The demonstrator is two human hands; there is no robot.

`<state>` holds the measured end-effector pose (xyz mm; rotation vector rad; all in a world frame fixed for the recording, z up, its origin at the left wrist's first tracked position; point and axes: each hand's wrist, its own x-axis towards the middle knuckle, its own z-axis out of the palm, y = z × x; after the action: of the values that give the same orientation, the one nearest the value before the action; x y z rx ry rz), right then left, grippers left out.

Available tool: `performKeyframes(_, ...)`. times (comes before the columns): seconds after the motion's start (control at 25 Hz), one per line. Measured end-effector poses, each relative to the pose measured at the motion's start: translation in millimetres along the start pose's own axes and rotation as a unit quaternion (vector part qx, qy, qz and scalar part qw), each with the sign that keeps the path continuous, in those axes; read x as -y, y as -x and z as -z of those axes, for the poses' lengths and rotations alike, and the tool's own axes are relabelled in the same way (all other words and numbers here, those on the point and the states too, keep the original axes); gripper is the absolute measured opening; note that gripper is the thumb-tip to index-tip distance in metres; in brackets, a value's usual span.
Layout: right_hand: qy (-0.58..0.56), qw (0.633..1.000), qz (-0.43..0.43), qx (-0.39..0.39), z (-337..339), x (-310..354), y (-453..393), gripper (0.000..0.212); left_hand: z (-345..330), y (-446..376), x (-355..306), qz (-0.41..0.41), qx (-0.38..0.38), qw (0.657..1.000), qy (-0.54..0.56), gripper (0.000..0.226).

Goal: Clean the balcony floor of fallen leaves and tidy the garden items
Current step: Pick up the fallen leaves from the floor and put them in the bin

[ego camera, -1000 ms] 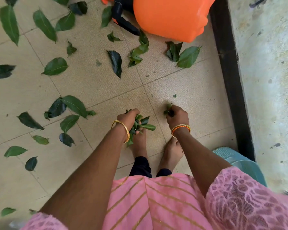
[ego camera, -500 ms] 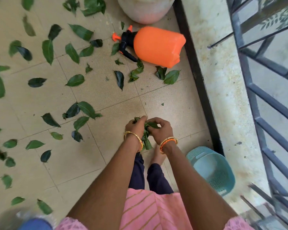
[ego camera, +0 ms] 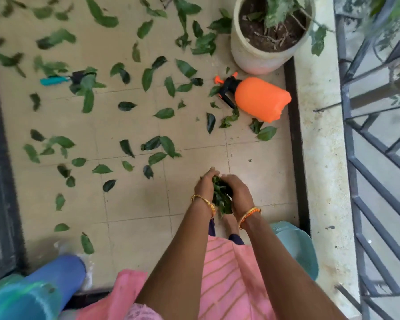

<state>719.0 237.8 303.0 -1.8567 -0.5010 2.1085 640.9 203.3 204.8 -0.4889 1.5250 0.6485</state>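
Both hands centre-low: left hand [ego camera: 204, 185] and right hand [ego camera: 237, 191] touching, bunch of green leaves [ego camera: 220, 197] between them. Loose green leaves [ego camera: 169, 145] strewn over tiled balcony floor [ego camera: 129, 204], 9 to 12 o'clock. Orange plastic spray bottle [ego camera: 260, 99] lying at 1 o'clock, white round plant pot [ego camera: 259, 58] just behind. Teal-handled garden tool [ego camera: 56, 80] at 10 o'clock. Teal plastic basket [ego camera: 298, 248] at 4 o'clock, beside right forearm.

Two hands, left [ego camera: 204, 184] and right [ego camera: 238, 192], one bunch of leaves [ego camera: 221, 197] between them, dozens of loose leaves [ego camera: 164, 113] across the floor, one sprayer [ego camera: 260, 99], one pot [ego camera: 259, 58] upper right, one trowel [ego camera: 56, 80] upper left, one basket [ego camera: 298, 250] lower right
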Motion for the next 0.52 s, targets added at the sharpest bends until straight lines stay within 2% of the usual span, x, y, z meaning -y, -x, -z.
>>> performKeyframes(0.12, 0.078, 0.996, 0.028, 0.035, -26, 5, 43, 0.015, 34, 53, 0, -0.024, -0.022, 0.998, 0.057, 0.096)
performKeyframes(0.2, 0.127, 0.987, 0.039, 0.086, -45, 11, 78, 0.018, 53, 103, -1, -0.038, -0.049, 0.994, 0.095, 0.098)
performKeyframes(0.28, 0.184, 0.971, 0.039, 0.147, -68, 19, 124, 0.019, 76, 162, 1, -0.066, -0.065, 0.980, 0.178, 0.087)
performKeyframes(0.4, 0.299, 0.928, 0.038, 0.221, -104, 11, 174, 0.017, 118, 232, 11, -0.081, -0.069, 0.948, 0.301, 0.073)
performKeyframes(0.52, 0.394, 0.879, 0.045, 0.265, -146, -19, 206, 0.020, 172, 271, 31, -0.105, -0.057, 0.895, 0.429, 0.068)
